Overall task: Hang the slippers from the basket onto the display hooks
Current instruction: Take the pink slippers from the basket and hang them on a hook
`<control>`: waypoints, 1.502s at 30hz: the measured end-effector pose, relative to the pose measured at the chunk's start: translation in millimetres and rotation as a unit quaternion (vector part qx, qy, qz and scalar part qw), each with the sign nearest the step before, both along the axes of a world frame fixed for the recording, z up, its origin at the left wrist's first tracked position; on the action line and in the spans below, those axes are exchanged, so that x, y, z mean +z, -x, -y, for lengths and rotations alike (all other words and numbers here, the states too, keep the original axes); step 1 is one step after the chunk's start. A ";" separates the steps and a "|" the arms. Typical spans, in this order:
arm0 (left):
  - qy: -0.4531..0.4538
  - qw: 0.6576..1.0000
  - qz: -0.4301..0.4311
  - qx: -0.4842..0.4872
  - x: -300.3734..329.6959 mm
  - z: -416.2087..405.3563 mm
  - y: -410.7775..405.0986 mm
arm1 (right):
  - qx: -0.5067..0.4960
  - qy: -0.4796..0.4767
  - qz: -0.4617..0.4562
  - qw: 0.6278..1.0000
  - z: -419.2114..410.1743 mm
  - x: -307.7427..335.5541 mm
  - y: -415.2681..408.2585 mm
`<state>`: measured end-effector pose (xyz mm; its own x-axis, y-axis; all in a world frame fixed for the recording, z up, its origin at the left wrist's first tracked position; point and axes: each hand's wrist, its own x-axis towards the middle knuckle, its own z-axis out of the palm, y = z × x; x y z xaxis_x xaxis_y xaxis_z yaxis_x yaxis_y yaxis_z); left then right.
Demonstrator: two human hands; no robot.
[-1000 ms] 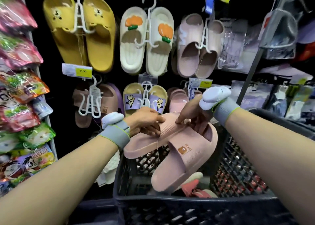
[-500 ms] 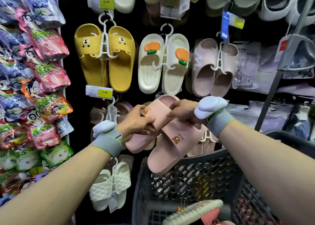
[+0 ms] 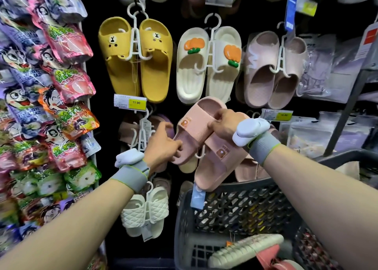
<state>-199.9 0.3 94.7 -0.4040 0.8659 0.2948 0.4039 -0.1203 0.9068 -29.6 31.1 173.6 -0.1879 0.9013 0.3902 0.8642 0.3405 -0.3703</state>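
Note:
A pair of pink bear-logo slippers (image 3: 212, 153) joined on a white hanger is held up in front of the middle of the display wall, just below the cream pair with orange flowers (image 3: 207, 65). My left hand (image 3: 163, 145) grips the lower edge of the left slipper. My right hand (image 3: 224, 122) holds the pair from the top, near the straps. The dark plastic basket (image 3: 235, 204) stands below at the right, with more slippers (image 3: 245, 249) lying inside it.
Yellow bear slippers (image 3: 135, 59) and mauve slippers (image 3: 274, 71) hang on the upper row. White quilted slippers (image 3: 145, 210) hang low down. Snack packets (image 3: 51, 106) fill the rack on the left. A metal post (image 3: 347, 110) rises at the right.
The pink pair has been lifted out of the basket and raised up to the display wall. Both hands rose with it, and my view tilted upward.

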 end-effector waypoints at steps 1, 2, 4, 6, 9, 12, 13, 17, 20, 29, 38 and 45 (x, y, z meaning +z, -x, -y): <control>0.023 0.999 -0.027 0.024 -5.0 2.4 1.9 | -0.005 -0.004 -0.003 1.000 -0.9 -1.3 -1.5; 0.060 0.997 -0.049 0.024 -9.5 5.9 3.0 | -0.009 -0.005 -0.005 1.000 -1.7 -2.4 -2.9; 0.188 0.977 -0.087 -0.039 -17.6 14.2 0.8 | -0.014 -0.007 -0.004 1.000 -2.2 -2.5 -4.6; 0.335 0.926 -0.125 -0.119 -25.9 20.0 -7.1 | -0.016 -0.010 -0.006 1.000 -4.3 -2.1 -4.8; 0.442 0.865 -0.179 -0.156 -48.4 11.7 -17.4 | -0.018 -0.022 -0.015 0.999 -7.0 -1.3 -3.1; 0.461 0.848 -0.210 -0.158 -63.4 7.9 -22.8 | -0.009 -0.035 -0.016 0.999 -11.9 -3.7 -1.9; 0.443 0.859 -0.210 -0.150 -63.7 8.8 -24.0 | -0.007 -0.039 -0.014 0.999 -13.3 -4.8 -1.7; 0.412 0.862 -0.273 -0.117 -59.9 15.3 -30.0 | -0.002 -0.056 -0.006 0.998 -15.6 -7.6 -3.2; 0.404 0.860 -0.285 -0.127 -61.1 13.2 -38.0 | 0.016 -0.061 -0.001 0.998 -15.0 -7.3 -4.0; 0.464 0.852 -0.095 -0.225 -78.3 4.7 -67.0 | 0.057 -0.108 -0.026 0.992 -17.2 -14.9 -8.5; 0.434 0.857 -0.049 -0.275 -90.4 -2.8 -91.0 | 0.082 -0.073 -0.038 0.993 -33.8 -55.1 2.1; 0.432 0.843 -0.054 -0.316 -94.8 -13.7 -99.5 | 0.087 -0.058 -0.018 0.994 -50.4 -84.5 10.6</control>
